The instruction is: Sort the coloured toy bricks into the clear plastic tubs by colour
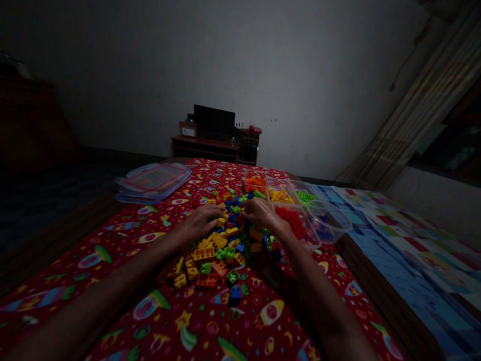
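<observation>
A heap of toy building bricks (218, 239) in yellow, green, blue, orange and red lies spread on a red patterned cloth (248, 321). My left hand (205, 220) rests at the heap's left side, its bent fingers reaching over yellow bricks; no brick shows in its grasp. Across from it, my right hand (260, 212) hangs over the heap's right side with fingertips apart and pointing down among the bricks. Dim light hides what lies under its palm. Close by the right wrist stands a clear container of red bricks (290, 220).
More clear containers hold orange bricks (255, 184), yellow bricks (280, 195) and green bricks (306, 196). A clear tub (330, 220) has blue pieces inside. Stacked lids (156, 181) lie at the left. Behind are a desk (205, 143) and a monitor (214, 122); a bed (406, 240) adjoins on the right.
</observation>
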Demonstrator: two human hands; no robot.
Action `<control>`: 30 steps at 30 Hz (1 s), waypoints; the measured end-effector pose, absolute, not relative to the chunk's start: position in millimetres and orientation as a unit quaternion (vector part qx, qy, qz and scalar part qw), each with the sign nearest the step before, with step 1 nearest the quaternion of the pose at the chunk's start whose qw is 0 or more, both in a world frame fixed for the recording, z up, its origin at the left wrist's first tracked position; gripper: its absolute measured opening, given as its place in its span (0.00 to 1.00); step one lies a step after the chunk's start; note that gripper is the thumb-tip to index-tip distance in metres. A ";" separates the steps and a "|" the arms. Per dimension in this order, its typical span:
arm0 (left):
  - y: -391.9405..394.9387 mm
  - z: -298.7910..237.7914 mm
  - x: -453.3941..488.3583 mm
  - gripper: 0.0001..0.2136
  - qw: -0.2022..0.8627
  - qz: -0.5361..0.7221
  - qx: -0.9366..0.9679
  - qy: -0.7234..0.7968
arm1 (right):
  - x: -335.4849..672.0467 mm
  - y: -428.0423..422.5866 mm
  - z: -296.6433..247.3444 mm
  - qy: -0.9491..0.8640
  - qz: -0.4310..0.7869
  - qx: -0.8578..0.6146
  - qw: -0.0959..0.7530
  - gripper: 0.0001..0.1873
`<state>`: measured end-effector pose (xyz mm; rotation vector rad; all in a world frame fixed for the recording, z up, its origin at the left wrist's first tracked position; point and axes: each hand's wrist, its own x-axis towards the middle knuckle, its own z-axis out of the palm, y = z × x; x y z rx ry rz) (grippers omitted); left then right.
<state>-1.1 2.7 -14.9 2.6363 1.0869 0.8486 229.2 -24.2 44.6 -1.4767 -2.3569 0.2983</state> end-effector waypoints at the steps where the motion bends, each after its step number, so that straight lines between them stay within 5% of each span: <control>1: 0.9 -10.7 0.0 0.14 0.090 0.289 0.873 0.383 | 224.7 -28.5 42.9 -0.841 0.074 -0.517 0.145 0.15; 7: -6.9 8.0 3.1 0.17 0.166 0.335 0.783 0.497 | 213.0 -36.7 38.2 -0.857 0.004 -0.510 0.068 0.13; 18: -11.6 13.2 7.9 0.20 0.261 0.377 0.730 0.507 | 204.6 -36.4 29.4 -0.883 -0.003 -0.420 0.209 0.22; 25: -14.2 15.1 17.3 0.19 0.327 0.411 0.704 0.479 | 201.1 -32.5 23.1 -0.877 -0.011 -0.428 0.216 0.11; 30: -21.4 24.4 16.1 0.27 0.422 0.460 0.627 0.466 | 213.2 -31.6 27.8 -0.866 -0.004 -0.426 0.260 0.12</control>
